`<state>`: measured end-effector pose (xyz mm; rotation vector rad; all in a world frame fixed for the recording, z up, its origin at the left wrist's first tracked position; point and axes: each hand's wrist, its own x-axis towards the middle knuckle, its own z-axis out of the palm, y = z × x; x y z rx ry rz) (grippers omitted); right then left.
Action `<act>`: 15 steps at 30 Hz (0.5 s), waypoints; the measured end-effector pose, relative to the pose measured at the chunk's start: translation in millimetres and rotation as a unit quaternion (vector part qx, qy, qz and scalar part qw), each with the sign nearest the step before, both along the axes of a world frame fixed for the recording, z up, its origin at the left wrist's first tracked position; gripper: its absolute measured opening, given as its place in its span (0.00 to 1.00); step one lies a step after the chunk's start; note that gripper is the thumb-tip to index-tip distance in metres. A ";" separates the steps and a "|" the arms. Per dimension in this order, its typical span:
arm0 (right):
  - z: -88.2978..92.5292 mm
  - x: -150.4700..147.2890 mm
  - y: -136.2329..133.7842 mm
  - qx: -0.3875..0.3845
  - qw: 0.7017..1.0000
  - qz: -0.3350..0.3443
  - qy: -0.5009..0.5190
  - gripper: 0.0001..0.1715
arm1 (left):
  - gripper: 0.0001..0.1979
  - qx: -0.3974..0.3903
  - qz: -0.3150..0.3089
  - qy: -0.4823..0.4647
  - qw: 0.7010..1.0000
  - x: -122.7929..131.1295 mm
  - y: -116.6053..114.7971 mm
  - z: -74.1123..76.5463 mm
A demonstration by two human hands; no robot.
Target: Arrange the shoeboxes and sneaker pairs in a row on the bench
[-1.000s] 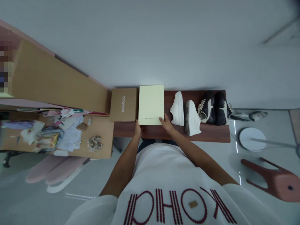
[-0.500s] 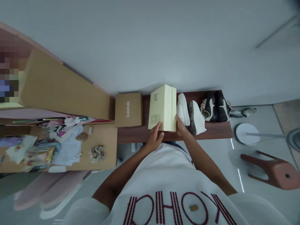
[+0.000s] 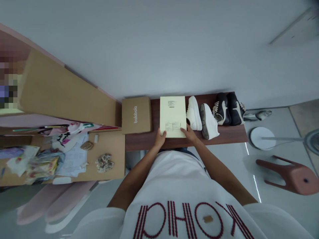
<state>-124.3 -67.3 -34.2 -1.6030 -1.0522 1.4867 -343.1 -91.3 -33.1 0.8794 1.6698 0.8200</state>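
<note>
A pale yellow shoebox (image 3: 172, 114) with printed text faces up at the middle of the dark wooden bench (image 3: 139, 143). My left hand (image 3: 159, 137) grips its near left corner, thumb on the top face. At the near right corner my right hand (image 3: 188, 133) holds it the same way; the fingers under the edges are hidden. Just right of the box stands a white shoe (image 3: 194, 114), close to my right hand. A second white shoe (image 3: 209, 122) lies tipped with its grey sole showing.
A brown "balabala" box (image 3: 136, 115) sits left on the bench; black sneakers (image 3: 233, 109) stand at its right end. Left is a desk (image 3: 117, 149) with papers and a scrunchie (image 3: 104, 162). A pink stool (image 3: 294, 179) and a fan base (image 3: 263, 138) are on the right.
The shoebox has been turned from a tilted, edge-up pose so its printed face points up. Both hands have shifted to its near corners, still holding it.
</note>
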 end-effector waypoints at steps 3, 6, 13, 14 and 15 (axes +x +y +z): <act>-3.4 5.5 -4.8 0.036 0.993 -0.005 -0.113 0.39 | 0.27 0.008 -0.025 -0.037 0.999 9.0 6.3 -0.9; 9.2 8.7 -6.4 0.084 0.965 -0.024 -0.249 0.39 | 0.27 0.003 -0.072 -0.066 0.995 4.0 10.4 5.8; 44.2 -81.8 -11.4 0.262 0.923 0.025 -0.280 0.32 | 0.34 0.149 0.113 0.173 0.967 -129.6 -6.7 22.6; 42.2 -108.3 -10.4 0.257 0.931 0.055 -0.253 0.32 | 0.36 0.137 0.153 0.191 0.960 -154.5 -4.8 21.2; 38.6 -135.8 -8.0 0.241 0.941 0.086 -0.223 0.33 | 0.36 0.118 0.172 0.183 0.961 -176.6 -1.2 19.1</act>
